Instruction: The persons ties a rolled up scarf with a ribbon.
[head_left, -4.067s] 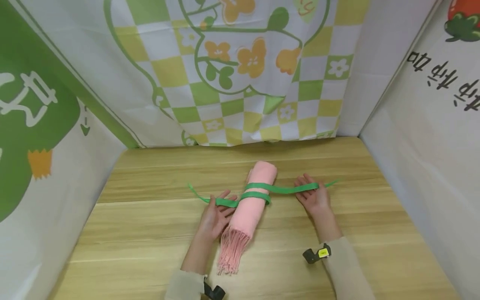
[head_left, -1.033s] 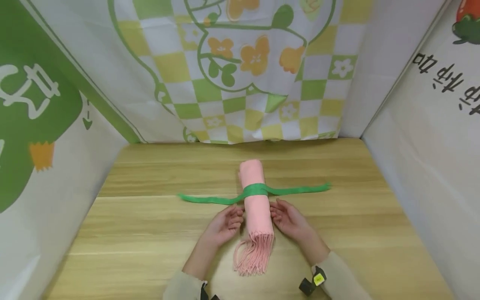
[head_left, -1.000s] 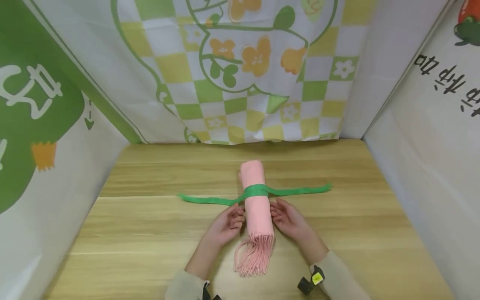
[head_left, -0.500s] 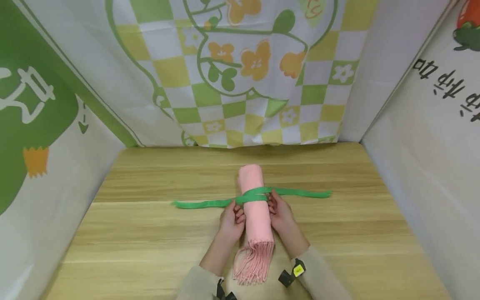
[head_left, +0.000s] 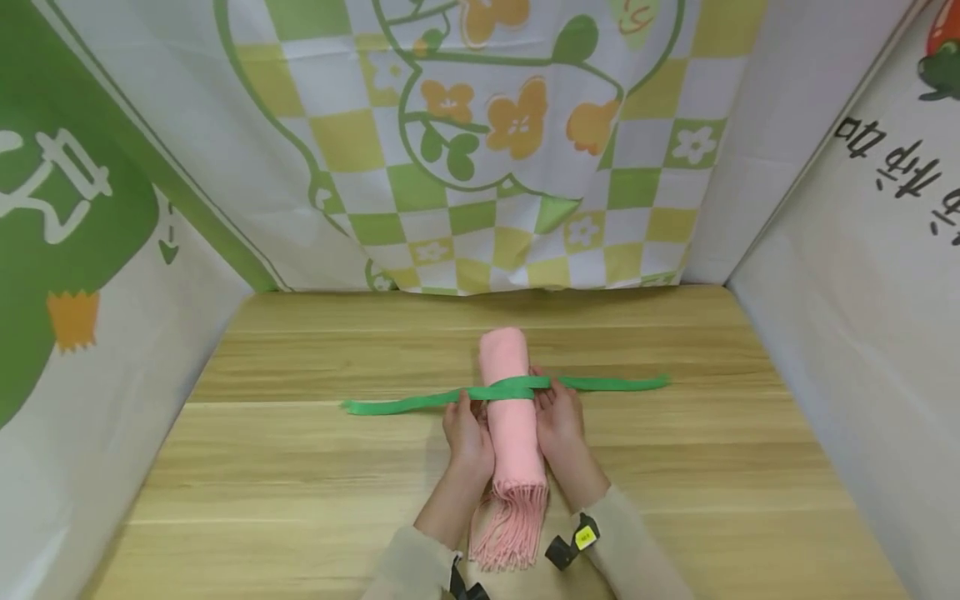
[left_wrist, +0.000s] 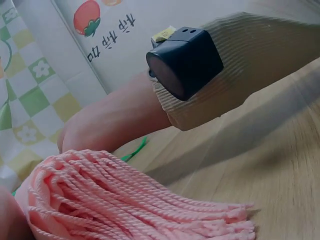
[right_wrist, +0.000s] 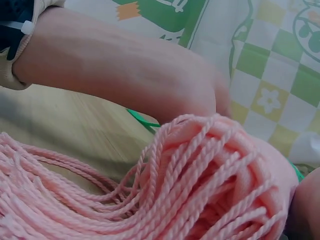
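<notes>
1. Head view, the thing: a rolled pink scarf (head_left: 514,446) lies lengthwise on the wooden table (head_left: 300,500), between the two hands, with a green ribbon (head_left: 513,388) crossing round its middle.
2. Head view, left side: the left hand (head_left: 469,437) is up against the scarf, thumb and fingers pinching the ribbon just beside the roll.
3. Head view, right side: the right hand (head_left: 562,425) sits along the other flank, thumb laid over the ribbon, fingers beneath, pinching it close to the scarf.
4. Head view, edges: past each hand a ribbon tail runs outward, ending well inside the table's side edges. The scarf's far end is apart from the back edge, where a checked cloth (head_left: 420,200) hangs. Its fringe (head_left: 513,529) spills between the forearms.
5. Left wrist view: fringe strands fill the foreground, the right forearm (left_wrist: 120,115) just behind. Fingers are hidden; I can't tell their grip from this side. Tabletop spreads off to the right.
6. Right wrist view: the left forearm (right_wrist: 115,65) reaches behind the fringed end, its fingers out of sight. Green ribbon peeks out on both sides of the roll.
</notes>
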